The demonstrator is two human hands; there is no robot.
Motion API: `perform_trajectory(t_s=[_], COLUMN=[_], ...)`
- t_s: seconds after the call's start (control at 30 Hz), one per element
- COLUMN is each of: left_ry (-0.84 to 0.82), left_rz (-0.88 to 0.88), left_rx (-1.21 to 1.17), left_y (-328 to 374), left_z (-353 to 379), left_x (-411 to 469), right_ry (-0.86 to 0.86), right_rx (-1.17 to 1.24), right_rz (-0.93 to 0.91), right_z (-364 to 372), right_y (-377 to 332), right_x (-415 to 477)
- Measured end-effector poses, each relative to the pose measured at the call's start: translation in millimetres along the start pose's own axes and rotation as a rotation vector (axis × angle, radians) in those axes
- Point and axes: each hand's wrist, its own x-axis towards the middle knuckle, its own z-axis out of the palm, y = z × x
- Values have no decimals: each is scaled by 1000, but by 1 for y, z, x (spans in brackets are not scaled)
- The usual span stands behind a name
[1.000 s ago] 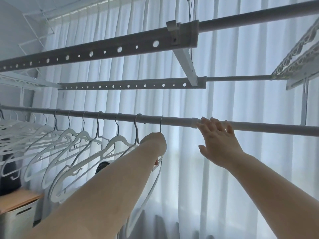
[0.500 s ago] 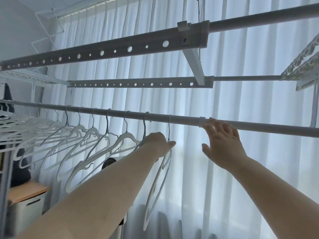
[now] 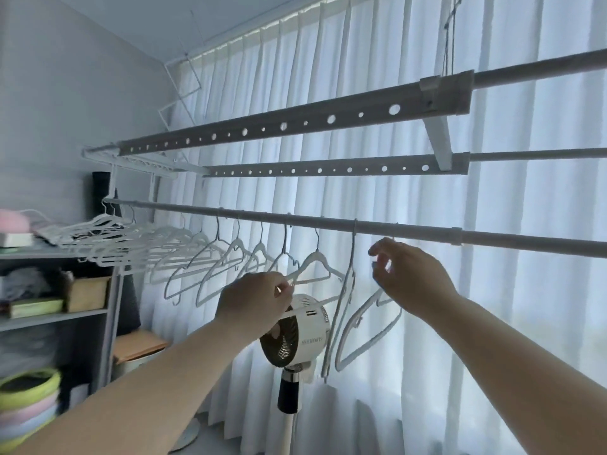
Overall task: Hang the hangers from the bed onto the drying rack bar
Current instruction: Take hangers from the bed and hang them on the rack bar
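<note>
White plastic is pinched in both hands: the right hand [image 3: 414, 281] holds, between thumb and fingertips, the neck of the last hanger [image 3: 368, 336] just under the drying rack bar [image 3: 328, 222], and the left hand [image 3: 254, 303] is closed on the shoulder of a neighbouring hanger [image 3: 313, 267]. Leftward the bar carries a packed row of white hangers [image 3: 164, 247] reaching the shelf unit [image 3: 108, 307]. Rightward the bar past its collar is bare before the white curtain [image 3: 509, 307], and a standing fan [image 3: 295, 333] sits below the hands.
</note>
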Motion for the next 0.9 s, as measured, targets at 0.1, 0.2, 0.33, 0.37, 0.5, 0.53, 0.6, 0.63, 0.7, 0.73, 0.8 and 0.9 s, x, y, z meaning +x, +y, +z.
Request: perform_trajectory(t_s=[0.1,0.2,0.33,0.37,0.5,0.53,0.6,0.63,0.7,0.73,0.8,0.9], left_ry=[-47,-67,-74,-81,-51,-39,-29,-21,-3,8,37,76], left_rz=[-134,-254,-518,-596,-847,-914,-1066,-1153,-1318,-1393,-1515,-1665], left_rx=[-19,8,96,112,195,231,290,311,365,389,423,449], left_y=[-63,-134,-222,-243,-306,-319,-345,-358,-381,-389,-404,-428], left_z=[-37,-82,-144,-157,-214,-228,-257,-271,-296,-306,-319,-334], left_x=[-45,-97,-186,-214,-328,-358,-415,-443,-499,-524,-570,-626], right_ry=[-114,-232,-387,-430,-601,-635,-704,-754,-854,-902,-973,-1053], right_rx=[44,106,231,253,338,345,363,380,417,438,473,483], right_rz=[-63,-171,-320,-357,-498,-531,-597,-632,-701,-735,-808,-936], right_z=[20,45,91,103,157,171,198,209,227,235,253,286], right_y=[-65,-138,-244,-273,-385,-412,-467,-493,-543,-566,-610,-671], right_x=[-6,-18,-44,-53,-100,-114,-141,-156,-185,-198,-223,-259])
